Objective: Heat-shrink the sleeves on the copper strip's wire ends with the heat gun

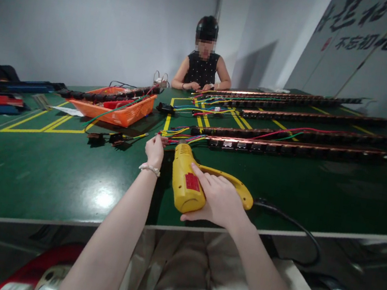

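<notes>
My right hand (220,196) is closed round a yellow heat gun (187,183) with a red label. The gun's front end points away from me, at a bundle of coloured wires (189,139). Just left of that end, my left hand (156,150) pinches the ends of the wires, which carry red sleeves. These wires run right to a long copper-edged strip (288,148) with dark blocks along it. A black cord (292,219) leaves the heat gun and drops over the table edge.
An orange basket (128,114) with dark assemblies stands at the left. Several more long strips (315,115) lie across the green table (62,183). Black connectors (106,138) lie left of my left hand. A person (202,65) sits across the table, hands on it.
</notes>
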The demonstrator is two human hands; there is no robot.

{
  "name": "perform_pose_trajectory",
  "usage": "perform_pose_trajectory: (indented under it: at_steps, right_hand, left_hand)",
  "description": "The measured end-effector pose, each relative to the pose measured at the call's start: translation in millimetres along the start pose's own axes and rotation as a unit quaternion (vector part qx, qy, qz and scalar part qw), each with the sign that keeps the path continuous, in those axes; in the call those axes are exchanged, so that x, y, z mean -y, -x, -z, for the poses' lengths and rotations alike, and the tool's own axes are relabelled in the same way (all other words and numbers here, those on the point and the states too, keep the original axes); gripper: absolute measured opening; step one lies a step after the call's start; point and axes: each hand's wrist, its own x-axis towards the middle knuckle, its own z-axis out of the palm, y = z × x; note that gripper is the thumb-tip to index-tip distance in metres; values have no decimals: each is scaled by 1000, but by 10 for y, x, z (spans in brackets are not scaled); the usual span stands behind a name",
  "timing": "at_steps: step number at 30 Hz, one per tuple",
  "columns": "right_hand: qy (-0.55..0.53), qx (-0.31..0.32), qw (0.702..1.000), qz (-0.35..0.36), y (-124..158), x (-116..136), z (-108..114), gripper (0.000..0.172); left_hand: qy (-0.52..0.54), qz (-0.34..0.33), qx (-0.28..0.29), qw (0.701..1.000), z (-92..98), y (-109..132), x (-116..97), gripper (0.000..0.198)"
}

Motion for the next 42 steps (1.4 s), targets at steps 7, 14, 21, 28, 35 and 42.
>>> perform_pose_trajectory:
  at_steps: [7, 14, 21, 28, 35, 42]
  right_hand:
    - [38, -24, 999, -30, 51, -177, 13, 115]
    - [68, -32, 996, -57, 103, -262, 17, 116]
    - [85, -44, 994, -55, 133, -234, 3, 112]
    - [98, -46, 991, -78, 144, -167, -4, 112]
    - [75, -30, 994, -72, 159, 36, -5, 119]
    - [67, -10, 997, -27, 127, 334, -80, 110]
  left_hand:
    - [-34, 3, -3, 999, 1, 15, -7, 39]
    - [-41, 5, -5, 999, -2, -8, 21, 37]
    - [-24, 0, 2, 1000, -11, 12, 2, 38]
    - [-27, 1, 1, 1000, -25, 5, 31, 37]
    - [-52, 2, -11, 999, -20, 2, 44, 35]
    - [-63, -9, -9, 998, 0, 55, -23, 38]
